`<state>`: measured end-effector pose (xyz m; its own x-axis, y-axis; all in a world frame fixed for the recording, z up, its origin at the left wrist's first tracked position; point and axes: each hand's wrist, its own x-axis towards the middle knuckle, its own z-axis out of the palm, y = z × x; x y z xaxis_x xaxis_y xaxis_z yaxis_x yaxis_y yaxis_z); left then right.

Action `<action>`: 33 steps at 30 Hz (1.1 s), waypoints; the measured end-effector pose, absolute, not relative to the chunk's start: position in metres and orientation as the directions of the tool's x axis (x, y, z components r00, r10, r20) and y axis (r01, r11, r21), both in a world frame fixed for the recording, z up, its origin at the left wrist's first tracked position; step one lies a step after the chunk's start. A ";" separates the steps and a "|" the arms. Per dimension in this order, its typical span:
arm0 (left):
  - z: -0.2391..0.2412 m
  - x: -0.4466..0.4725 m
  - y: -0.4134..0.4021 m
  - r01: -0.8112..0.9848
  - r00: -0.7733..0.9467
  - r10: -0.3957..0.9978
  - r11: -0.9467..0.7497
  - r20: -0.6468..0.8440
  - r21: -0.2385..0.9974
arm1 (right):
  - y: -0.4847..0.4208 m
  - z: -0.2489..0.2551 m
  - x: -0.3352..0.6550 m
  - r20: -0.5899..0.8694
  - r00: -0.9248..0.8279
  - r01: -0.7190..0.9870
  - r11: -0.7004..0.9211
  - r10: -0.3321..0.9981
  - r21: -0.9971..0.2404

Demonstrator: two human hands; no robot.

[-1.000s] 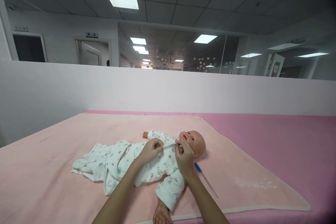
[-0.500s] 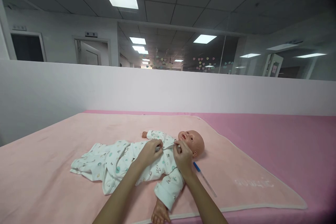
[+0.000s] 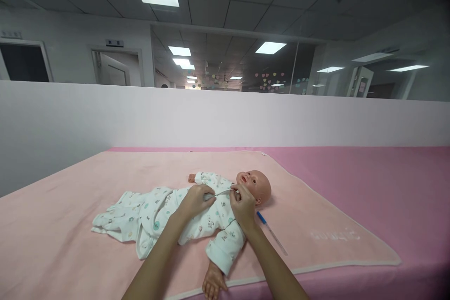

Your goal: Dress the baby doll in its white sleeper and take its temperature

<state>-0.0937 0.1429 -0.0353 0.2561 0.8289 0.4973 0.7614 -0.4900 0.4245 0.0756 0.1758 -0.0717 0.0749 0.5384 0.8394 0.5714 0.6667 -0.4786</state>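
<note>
A baby doll lies on its back, head to the right, dressed in a white printed romper. At the chest, my left hand pinches the edge of the romper's front opening. Close to the doll's chin, my right hand pinches the same edge near the collar. Between the two hands the cloth edge is drawn into a straight line. My fingers hide any fastener there. One doll arm points toward me, its hand bare at the cuff; the other stretches away.
Beneath the doll a peach blanket with a pale border covers much of a pink surface. A blue-capped pen lies right of my right forearm. A white low wall stands behind, with windows above it.
The camera view has shifted slightly. Both hands keep their pinch on the romper's front edge, with little visible movement, and the doll lies as before.
</note>
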 end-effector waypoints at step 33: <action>-0.017 -0.131 0.132 0.413 0.323 0.946 -0.168 0.029 0.895 | 0.180 -0.073 0.078 0.860 0.141 0.550 0.683 0.491 -0.481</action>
<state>-0.1306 0.1321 -0.0168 0.3235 0.9458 0.0285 0.4131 -0.1683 0.8950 0.0781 0.1801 -0.0727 0.1406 0.4914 0.8595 0.5495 0.6834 -0.4806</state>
